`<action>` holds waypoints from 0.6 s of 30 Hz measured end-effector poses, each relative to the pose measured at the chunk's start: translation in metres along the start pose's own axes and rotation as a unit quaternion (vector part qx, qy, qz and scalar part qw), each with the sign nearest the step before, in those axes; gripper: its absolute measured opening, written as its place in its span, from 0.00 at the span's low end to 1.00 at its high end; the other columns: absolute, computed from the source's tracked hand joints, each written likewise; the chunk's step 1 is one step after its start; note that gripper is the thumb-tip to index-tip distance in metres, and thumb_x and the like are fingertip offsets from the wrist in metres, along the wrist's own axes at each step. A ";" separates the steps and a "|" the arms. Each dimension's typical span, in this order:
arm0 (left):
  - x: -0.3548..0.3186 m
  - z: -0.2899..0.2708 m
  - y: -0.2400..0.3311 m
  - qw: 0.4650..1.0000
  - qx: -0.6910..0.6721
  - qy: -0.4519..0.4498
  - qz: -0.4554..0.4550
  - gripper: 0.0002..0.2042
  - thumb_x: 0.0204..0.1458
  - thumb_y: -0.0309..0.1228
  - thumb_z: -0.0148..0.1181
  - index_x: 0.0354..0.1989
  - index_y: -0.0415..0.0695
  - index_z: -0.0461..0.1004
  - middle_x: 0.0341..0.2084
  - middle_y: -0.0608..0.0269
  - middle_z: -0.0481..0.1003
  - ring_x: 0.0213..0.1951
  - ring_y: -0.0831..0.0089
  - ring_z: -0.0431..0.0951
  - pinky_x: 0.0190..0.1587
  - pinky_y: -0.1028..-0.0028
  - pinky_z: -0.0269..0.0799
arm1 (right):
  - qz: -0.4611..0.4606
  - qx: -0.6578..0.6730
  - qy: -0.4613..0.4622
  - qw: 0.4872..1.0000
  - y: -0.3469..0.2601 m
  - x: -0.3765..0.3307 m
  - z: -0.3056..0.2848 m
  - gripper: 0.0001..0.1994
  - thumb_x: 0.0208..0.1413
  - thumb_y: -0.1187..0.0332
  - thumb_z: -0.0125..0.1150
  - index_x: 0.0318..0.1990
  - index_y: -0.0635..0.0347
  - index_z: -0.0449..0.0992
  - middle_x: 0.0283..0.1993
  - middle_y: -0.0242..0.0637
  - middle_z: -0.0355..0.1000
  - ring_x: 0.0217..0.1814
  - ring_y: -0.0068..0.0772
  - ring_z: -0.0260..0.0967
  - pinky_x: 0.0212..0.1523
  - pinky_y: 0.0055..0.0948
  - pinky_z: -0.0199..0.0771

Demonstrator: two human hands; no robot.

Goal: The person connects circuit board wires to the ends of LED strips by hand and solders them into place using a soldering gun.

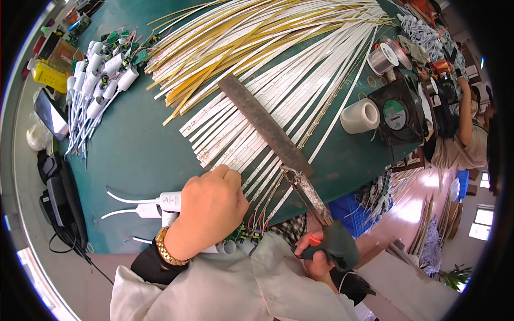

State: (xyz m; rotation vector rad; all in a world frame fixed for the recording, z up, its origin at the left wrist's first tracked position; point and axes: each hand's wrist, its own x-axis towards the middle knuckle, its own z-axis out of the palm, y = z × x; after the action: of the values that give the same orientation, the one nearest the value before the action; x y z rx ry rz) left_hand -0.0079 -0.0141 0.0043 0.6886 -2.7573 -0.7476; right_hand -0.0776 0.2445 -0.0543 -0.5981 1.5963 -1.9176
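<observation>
Green counter (144, 155) carried fanned white LED strips (251, 134) under a flat metal bar (265, 124), left hand (211, 206) fisted, pressing strip ends at the near edge, right hand (316, 257) grip closed on a soldering iron (321, 219), tip at the strip ends, white driver tubes (99, 85) at the far-left corner.

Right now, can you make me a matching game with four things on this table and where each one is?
Things:
1. soldering iron
2. black fan
3. white tape roll
4. metal bar

Places:
A. lying across the white strips
B. in the right hand
C. at the table's right edge, right of the tape roll
D. between the strips and the fan

Pairs: 1-B, 2-C, 3-D, 4-A
</observation>
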 end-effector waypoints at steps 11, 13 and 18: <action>-0.001 0.001 0.002 1.000 0.014 -0.005 -0.001 0.05 0.38 0.21 0.59 0.22 0.41 0.68 0.22 0.55 0.70 0.23 0.53 0.71 0.25 0.62 0.67 | 0.083 -0.188 -0.154 0.966 -0.017 0.009 -0.018 0.28 0.59 0.43 0.49 0.45 0.66 0.64 0.31 0.42 0.69 0.33 0.30 0.68 0.36 0.30 0.70; -0.001 0.001 0.002 1.000 0.013 -0.005 0.001 0.05 0.38 0.21 0.59 0.22 0.41 0.68 0.22 0.55 0.69 0.23 0.53 0.71 0.25 0.61 0.67 | 0.063 -0.178 -0.132 0.973 -0.023 0.013 -0.010 0.19 0.57 0.54 0.52 0.39 0.66 0.67 0.29 0.42 0.69 0.30 0.33 0.68 0.31 0.31 0.68; -0.002 0.000 0.002 1.000 0.008 0.004 0.008 0.06 0.38 0.20 0.59 0.23 0.41 0.68 0.22 0.55 0.69 0.23 0.53 0.71 0.25 0.62 0.67 | 0.041 -0.173 -0.119 0.977 -0.028 0.017 -0.008 0.09 0.53 0.69 0.55 0.31 0.68 0.71 0.27 0.42 0.69 0.26 0.38 0.68 0.27 0.31 0.67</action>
State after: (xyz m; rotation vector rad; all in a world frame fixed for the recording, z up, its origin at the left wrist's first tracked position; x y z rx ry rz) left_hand -0.0074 -0.0117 0.0053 0.6704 -2.7623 -0.7183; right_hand -0.0992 0.2423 -0.0289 -0.8536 1.7758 -1.4546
